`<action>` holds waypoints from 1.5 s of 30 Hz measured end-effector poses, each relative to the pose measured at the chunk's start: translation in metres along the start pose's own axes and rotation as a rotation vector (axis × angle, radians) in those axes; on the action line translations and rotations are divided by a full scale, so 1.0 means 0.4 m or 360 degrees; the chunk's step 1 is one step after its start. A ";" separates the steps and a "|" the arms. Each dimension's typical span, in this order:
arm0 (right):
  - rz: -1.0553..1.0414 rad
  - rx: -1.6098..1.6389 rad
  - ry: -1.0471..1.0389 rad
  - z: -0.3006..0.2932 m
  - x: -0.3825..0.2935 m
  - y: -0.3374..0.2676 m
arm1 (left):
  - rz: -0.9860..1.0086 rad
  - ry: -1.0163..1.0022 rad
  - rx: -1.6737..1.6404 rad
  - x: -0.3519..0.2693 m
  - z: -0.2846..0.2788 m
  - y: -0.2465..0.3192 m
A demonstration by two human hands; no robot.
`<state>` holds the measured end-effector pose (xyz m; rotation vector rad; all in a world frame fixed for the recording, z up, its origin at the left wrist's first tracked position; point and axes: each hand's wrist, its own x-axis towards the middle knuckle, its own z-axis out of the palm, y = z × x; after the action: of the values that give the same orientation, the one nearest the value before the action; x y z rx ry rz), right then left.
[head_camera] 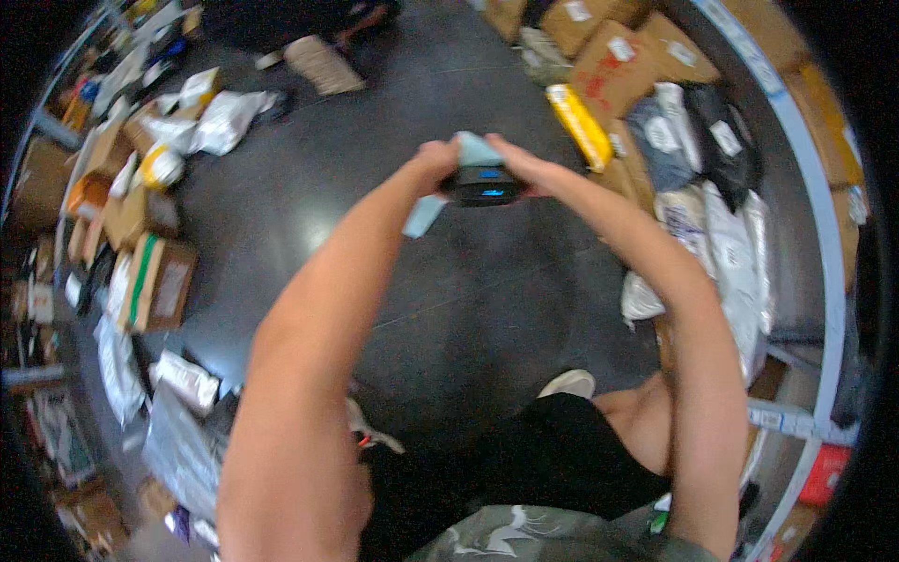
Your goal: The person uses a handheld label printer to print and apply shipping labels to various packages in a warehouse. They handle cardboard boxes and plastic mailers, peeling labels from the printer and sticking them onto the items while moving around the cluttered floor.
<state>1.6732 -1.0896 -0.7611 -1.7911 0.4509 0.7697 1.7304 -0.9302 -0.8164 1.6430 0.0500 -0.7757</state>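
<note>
Both my arms reach out in front of me over the dark floor. My left hand and my right hand close in from either side on a dark handheld device with small lit blue marks. A pale blue-green strip, perhaps paper or tape, lies across the top between the hands. Another pale piece hangs below my left hand; whether the two are joined cannot be told. The fingers are mostly hidden and blurred.
Cardboard boxes and plastic mailers lie along shelving on the left. More cartons, a yellow package and mailers line the metal rack on the right. Flat cardboard lies ahead, near another person's arm.
</note>
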 end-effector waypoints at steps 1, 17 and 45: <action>-0.0057 0.0041 -0.0027 -0.003 0.041 0.011 | -0.0029 0.0042 0.0120 -0.004 -0.013 0.010; -0.0096 0.0007 0.0120 -0.046 0.078 0.047 | 0.0019 0.0093 0.0178 0.058 0.004 -0.037; -0.0538 -0.0137 0.0418 -0.076 -0.004 -0.199 | 0.0303 0.0124 -0.0065 -0.104 -0.087 0.198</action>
<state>1.7312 -1.0906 -0.6987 -1.9923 0.2762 0.3240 1.7495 -0.9025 -0.7265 1.6127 -0.0347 -0.5625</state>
